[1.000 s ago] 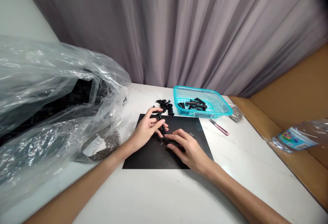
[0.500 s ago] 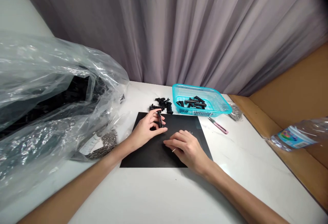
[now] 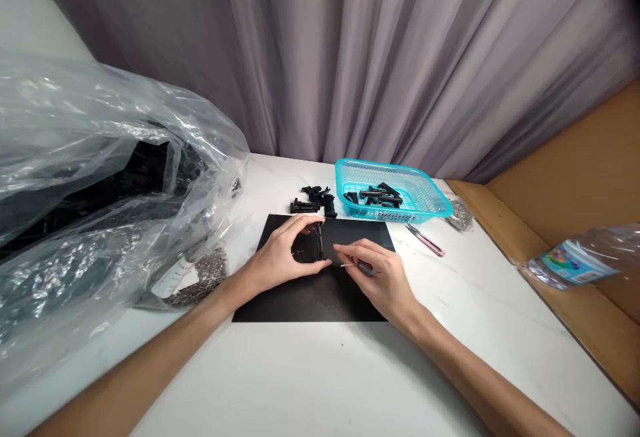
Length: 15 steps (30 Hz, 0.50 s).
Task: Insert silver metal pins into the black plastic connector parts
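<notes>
My left hand (image 3: 280,254) grips a narrow black plastic part (image 3: 320,242) by its two ends, between thumb and fingers, over the black mat (image 3: 300,300). Just right of that part is my right hand (image 3: 383,277), its thumb and fingertips pinched together and apart from it. What the right fingers hold, if anything, is too small to make out. A few tiny shiny bits (image 3: 298,252) show on the mat beside the left palm. Behind the mat lies a small pile of black plastic parts (image 3: 315,198).
A turquoise basket (image 3: 425,210) holds several black parts. Beside it lie a pink-handled cutter (image 3: 425,240) and a bag of small metal pieces (image 3: 459,216). Large clear plastic bags (image 3: 190,110) crowd the left. A labelled plastic bottle (image 3: 575,265) lies by the cardboard (image 3: 565,177) at right.
My left hand has turned the black part and shifted it slightly right. My right hand has risen from the mat and come closer to it, fingers pinched.
</notes>
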{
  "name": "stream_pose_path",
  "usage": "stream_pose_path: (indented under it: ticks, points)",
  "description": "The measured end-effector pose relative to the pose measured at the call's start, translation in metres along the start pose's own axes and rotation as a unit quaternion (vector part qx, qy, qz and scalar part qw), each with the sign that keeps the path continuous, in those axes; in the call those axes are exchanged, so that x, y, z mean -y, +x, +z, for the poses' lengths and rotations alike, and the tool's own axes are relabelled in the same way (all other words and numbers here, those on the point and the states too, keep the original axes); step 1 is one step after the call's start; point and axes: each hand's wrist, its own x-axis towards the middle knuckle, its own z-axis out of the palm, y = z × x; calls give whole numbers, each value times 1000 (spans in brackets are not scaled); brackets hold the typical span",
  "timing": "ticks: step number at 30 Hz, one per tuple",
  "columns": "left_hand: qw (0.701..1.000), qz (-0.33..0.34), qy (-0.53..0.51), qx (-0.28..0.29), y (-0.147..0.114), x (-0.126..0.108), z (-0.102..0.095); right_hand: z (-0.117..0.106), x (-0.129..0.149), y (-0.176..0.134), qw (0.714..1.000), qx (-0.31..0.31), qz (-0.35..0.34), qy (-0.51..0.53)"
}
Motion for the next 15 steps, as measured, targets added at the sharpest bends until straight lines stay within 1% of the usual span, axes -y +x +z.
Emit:
stream_pose_path:
  ticks: [2,5,7,10,13,15]
  points:
    - [999,38,22,-15,-1,-2,-1,-1,2,0,1000,-2,18,18]
    - [994,88,51,-35,-1,-5,-3,-5,7,2,996,1,78,53]
    - [991,111,64,-41,-1,-6,-4,-8,11,3,990,13,109,83]
    - [985,142,83,-51,-1,-7,-6,-10,13,5,984,31,113,134]
    - [978,171,99,-64,0,-9,-7,-9,12,5,976,27,119,178]
    - [974,188,106,-68,1,-10,-8,-9,11,5,974,23,127,187]
